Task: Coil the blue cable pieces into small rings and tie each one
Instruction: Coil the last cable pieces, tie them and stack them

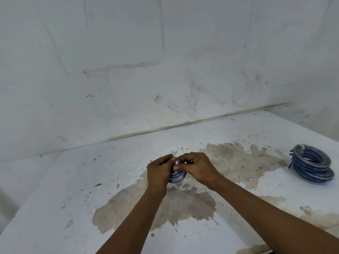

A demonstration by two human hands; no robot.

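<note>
Two finished blue rings point(311, 163) lie stacked near the right edge of the worktop point(91, 180), one with a pale tie on top. At the middle, the left hand point(159, 173) and the right hand point(197, 168) hold another small blue coil point(177, 176), fingers curled and pinching a white tie point(176, 163) above it. I judge this tying not yet complete.

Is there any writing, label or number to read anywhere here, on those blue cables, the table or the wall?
None: no readable text in this view.
Coil between the hands: blue and silver only, no print visible.
Stacked coils at right: a small pale tie or tag on top, too small to tell if it carries print.
Table and wall: only stains, scuffs and specks, no letters or signs.
</note>
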